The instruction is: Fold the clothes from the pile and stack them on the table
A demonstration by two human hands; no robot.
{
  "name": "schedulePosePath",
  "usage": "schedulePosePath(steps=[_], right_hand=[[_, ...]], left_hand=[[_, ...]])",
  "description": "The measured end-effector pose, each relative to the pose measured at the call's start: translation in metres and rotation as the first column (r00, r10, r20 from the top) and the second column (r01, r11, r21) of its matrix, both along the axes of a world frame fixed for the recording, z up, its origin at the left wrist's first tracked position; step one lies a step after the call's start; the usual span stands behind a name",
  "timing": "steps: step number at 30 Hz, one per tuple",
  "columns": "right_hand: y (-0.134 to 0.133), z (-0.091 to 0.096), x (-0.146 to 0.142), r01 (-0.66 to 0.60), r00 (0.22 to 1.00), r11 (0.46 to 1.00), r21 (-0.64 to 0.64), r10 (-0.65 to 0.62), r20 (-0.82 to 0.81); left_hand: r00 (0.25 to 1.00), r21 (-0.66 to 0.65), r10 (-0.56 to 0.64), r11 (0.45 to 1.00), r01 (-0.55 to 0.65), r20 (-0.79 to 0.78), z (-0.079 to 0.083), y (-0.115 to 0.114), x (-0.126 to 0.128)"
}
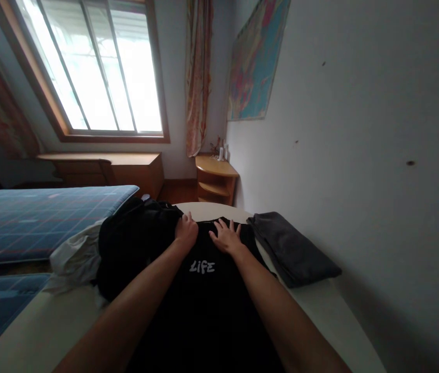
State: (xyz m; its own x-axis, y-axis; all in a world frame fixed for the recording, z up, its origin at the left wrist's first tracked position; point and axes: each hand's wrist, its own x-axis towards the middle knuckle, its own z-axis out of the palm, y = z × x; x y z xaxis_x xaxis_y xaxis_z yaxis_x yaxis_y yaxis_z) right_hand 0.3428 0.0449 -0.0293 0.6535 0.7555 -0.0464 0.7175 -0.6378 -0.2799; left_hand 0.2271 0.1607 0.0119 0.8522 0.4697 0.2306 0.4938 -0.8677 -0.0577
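Note:
A black T-shirt [207, 305] lies spread on the light table, its white "Life" lettering upside down to me and its collar at the far end. Near the collar, my left hand [187, 230] is closed on the shirt's far left part, with its fingers bent and partly hidden. My right hand [227, 235] rests palm down on the far right part, fingers spread. To the left, a heap of black clothing [133, 243] lies close against my left forearm. A folded dark grey garment [293, 251] sits to the right of the shirt.
The rounded pale table [328, 311] stands beside a white wall [378, 217]. Blue plaid mattresses [48, 217] are at the left, with a whitish cloth [77, 254] near them. Beyond are a wooden desk [137, 158], a corner shelf [215, 166] and a window [98, 77].

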Motion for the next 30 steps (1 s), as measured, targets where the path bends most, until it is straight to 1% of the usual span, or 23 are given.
schedulePosePath(steps=[2, 5, 9, 10, 12, 14, 17, 19, 21, 23, 25, 26, 28, 30], right_hand=[[0.003, 0.0, -0.003, -0.045, 0.999, 0.999, 0.014, 0.044, 0.013], [0.002, 0.002, -0.003, -0.057, 0.998, 0.998, -0.001, 0.057, -0.01], [-0.013, 0.004, 0.002, -0.053, 0.998, 0.995, 0.079, 0.05, 0.047], [-0.019, 0.004, 0.003, -0.052, 0.997, 0.995, 0.085, 0.047, 0.056], [-0.03, 0.004, 0.004, -0.058, 0.997, 0.997, 0.055, 0.055, 0.051], [-0.041, 0.004, 0.001, -0.058, 0.997, 0.998, 0.025, 0.057, 0.05], [-0.058, 0.009, -0.01, -0.031, 0.993, 0.998, 0.054, 0.025, 0.112], [-0.071, 0.011, -0.022, 0.0, 0.989, 0.998, 0.068, -0.01, 0.146], [-0.086, 0.011, -0.033, 0.035, 0.988, 0.998, 0.052, -0.043, 0.148], [-0.1, 0.008, -0.042, 0.037, 0.991, 0.999, 0.014, -0.039, 0.13], [-0.112, 0.006, -0.047, -0.006, 0.994, 1.0, -0.006, 0.006, 0.109], [-0.117, 0.006, -0.048, -0.029, 0.994, 1.0, 0.0, 0.029, 0.104], [-0.126, 0.009, -0.05, -0.032, 0.993, 0.999, 0.038, 0.027, 0.118], [-0.134, 0.016, -0.052, 0.049, 0.985, 0.996, 0.071, -0.059, 0.159]], left_hand=[[0.998, 0.015, -0.047, 0.999, 0.046, 0.029, -0.006, -0.006, -0.002], [0.994, -0.008, -0.103, 0.995, 0.104, 0.036, -0.018, -0.015, -0.005], [0.997, -0.049, -0.056, 0.997, 0.059, 0.052, -0.039, -0.017, -0.01], [0.997, -0.055, -0.047, 0.997, 0.051, 0.057, -0.043, -0.016, -0.011], [0.997, -0.067, -0.042, 0.997, 0.046, 0.063, -0.049, -0.013, -0.013], [0.994, -0.063, -0.057, 0.996, 0.062, 0.09, -0.049, -0.012, -0.015], [0.978, -0.017, -0.142, 0.989, 0.146, 0.153, -0.044, -0.021, -0.02], [0.966, -0.005, -0.19, 0.981, 0.194, 0.174, -0.039, -0.035, -0.024], [0.953, -0.024, -0.243, 0.968, 0.252, 0.181, -0.037, -0.054, -0.029], [0.92, -0.059, -0.353, 0.928, 0.368, 0.171, -0.037, -0.074, -0.033], [0.881, -0.124, -0.455, 0.874, 0.47, 0.131, -0.04, -0.09, -0.036], [0.873, -0.167, -0.477, 0.857, 0.488, 0.104, -0.041, -0.096, -0.037], [0.88, -0.247, -0.472, 0.847, 0.47, 0.053, -0.044, -0.103, -0.038], [0.887, -0.298, -0.461, 0.844, 0.445, 0.018, -0.045, -0.104, -0.037]])
